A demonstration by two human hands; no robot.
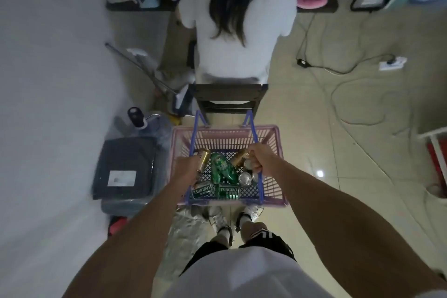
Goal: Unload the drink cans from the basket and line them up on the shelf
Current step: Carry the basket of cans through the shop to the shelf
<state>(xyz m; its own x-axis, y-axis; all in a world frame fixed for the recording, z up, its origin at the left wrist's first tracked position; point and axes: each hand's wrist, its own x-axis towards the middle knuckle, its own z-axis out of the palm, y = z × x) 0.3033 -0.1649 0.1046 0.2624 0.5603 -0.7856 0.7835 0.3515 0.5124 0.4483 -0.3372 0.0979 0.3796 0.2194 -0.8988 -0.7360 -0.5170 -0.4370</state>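
Head view, looking down. A pink basket (273, 152) with blue handles is carried above a tiled floor (338, 116), each handle gripped by one hand. The right hand (262, 159) is curled tight around the right-hand handle (254, 133) near its top. The left hand (187, 172) appears wrapped around the left-hand handle (194, 133); its fingers are turned away from the camera, so the closure is judged from posture only.

All the drink cans in view lie inside the basket. Two green cans marked TSINGTAO (215, 191) rest side by side along the near wall. Two more green cans (221, 170) lie tilted in the middle of the basket floor. A gold can (204, 157) leans toward the far left corner, just beside the left hand, and a second gold can (240, 157) leans near the right hand. Silver can ends (245, 178) show toward the right wall, partly under the right hand; their exact number cannot be told.

Directly beyond the far wall of the basket stands a dark chair (227, 94) with a seated person in a white top (242, 19). A water jug (145, 126) and a dark box (125, 169) stand on the floor to the left.

Progress, as judged: unloading has not begun. No can is in a hand, and no can is seen outside the basket. No shelf suited to the cans can be identified with certainty in this view. What remains is the whole task: bringing the basket to the shelf, lifting out each can, and standing them in a line.
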